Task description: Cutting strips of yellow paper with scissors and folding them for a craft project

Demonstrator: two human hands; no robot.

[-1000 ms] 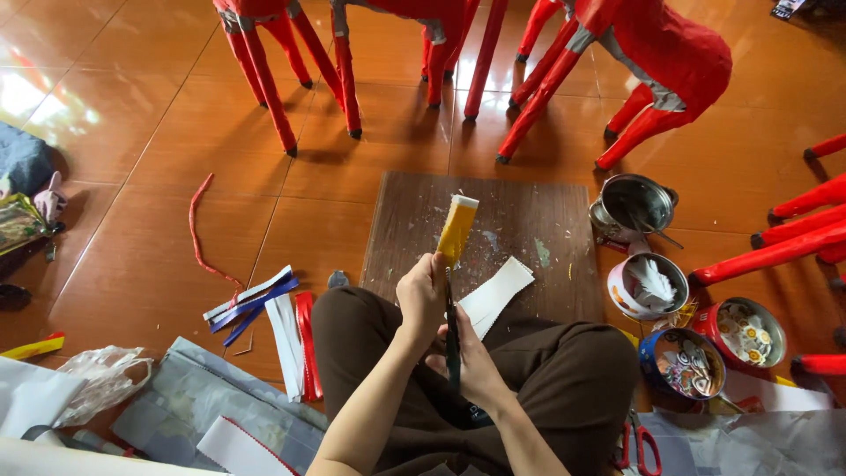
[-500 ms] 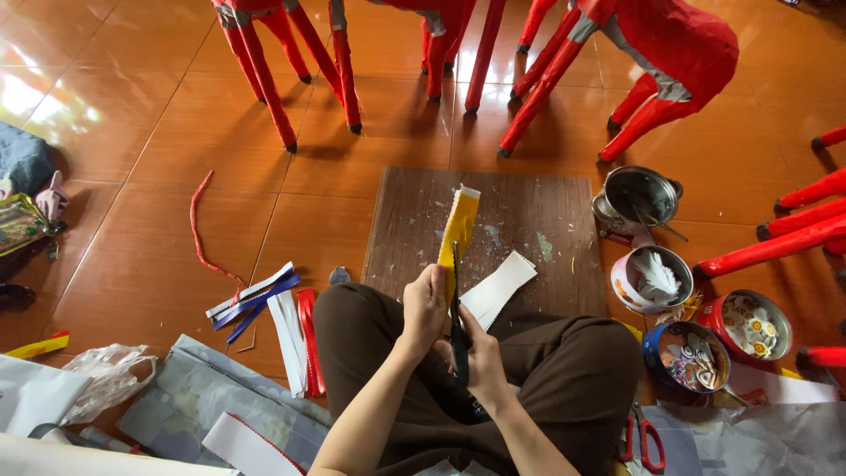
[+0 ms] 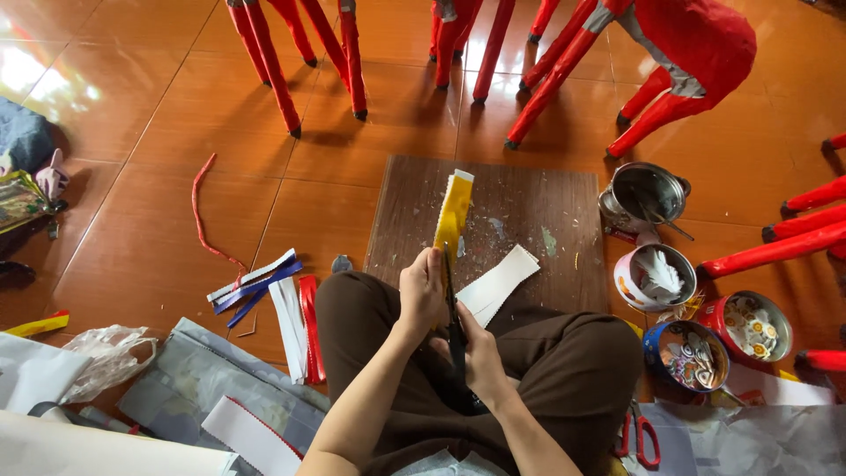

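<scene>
From my remote seat I counted one yellow paper strip (image 3: 455, 211), one pair of dark scissors (image 3: 456, 326), and one wooden board (image 3: 520, 220) lying flat on the tiled floor (image 3: 132, 176). The strip stood nearly upright over the board's near edge, just in front of the crossed legs. One white paper strip (image 3: 496, 284) lay on the board's near edge beside the knee.

To the right I made out four round containers. The steel pot (image 3: 646, 196) held what looked like thin metal tools. The white-and-red bowl (image 3: 656, 277) held white feathery paper. The blue tin (image 3: 686, 354) and the red tin (image 3: 751, 327) each held small round printed pieces. A pair of red-handled scissors (image 3: 641, 435) lay on grey paper near the right knee.

Left of the left knee I saw a small bundle of cut strips (image 3: 269, 295), white, blue and red, too overlapped for an exact count. One red cord (image 3: 204, 216) curled across the floor beyond them. A yellow strip end (image 3: 35, 325) poked in at the far left.

My left hand (image 3: 421, 291) was closed around the lower end of the yellow strip, fingers curled, holding it up. My right hand (image 3: 478, 357) was lower, over the lap, gripping the handles of the dark scissors, whose blades ran up along the strip. Whether the blades were parted I could not tell.
</scene>
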